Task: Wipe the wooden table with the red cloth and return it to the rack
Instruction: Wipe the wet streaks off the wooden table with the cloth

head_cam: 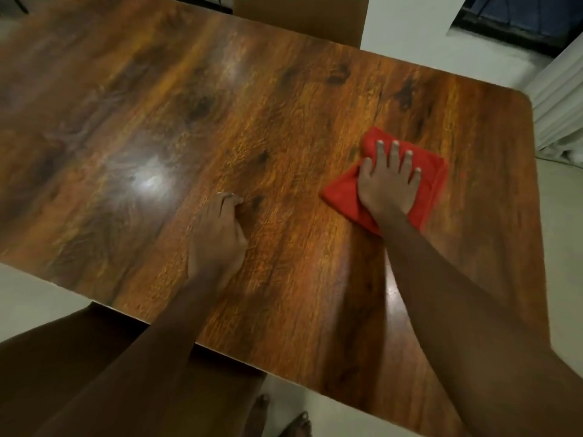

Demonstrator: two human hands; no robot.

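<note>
- Right hand (389,184) is pressing flat on the cloth (344,192), fingers spread open, palm down; not pinching it.
- Cloth, red and folded, is lying on the table (252,121), near its far right corner.
- Left hand (217,238) is resting on the table left of the cloth, well apart from it, fingers curled under, holding nothing.
- Table surface is showing glare left of the left hand.
</note>
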